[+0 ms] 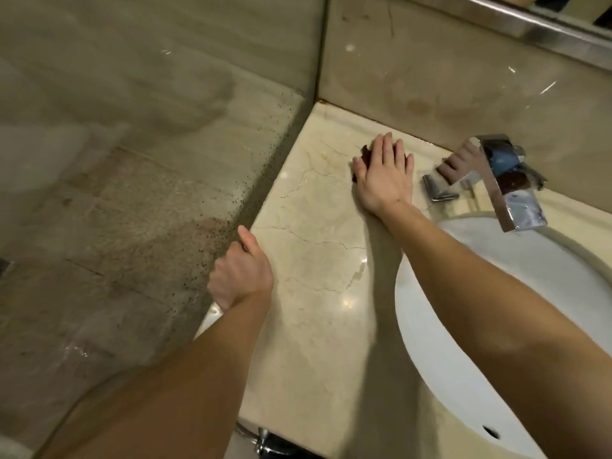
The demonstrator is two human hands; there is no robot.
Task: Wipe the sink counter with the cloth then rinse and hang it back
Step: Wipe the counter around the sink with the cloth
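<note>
We are still on the wiping step. Our right hand (385, 173) lies flat and open on the dark cloth (364, 153) near the counter's (314, 260) back corner. Our left hand (240, 270) curls over the left edge. Next we should sweep toward the sink (496, 293)

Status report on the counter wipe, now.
Right hand flat, pressing small dark brown cloth onto beige marble counter near back wall. Left hand curled on counter's left edge. Chrome faucet close right.

right hand (384, 175) flat on dark cloth (366, 153) | left hand (240, 271) grips counter (314, 260) edge
</note>
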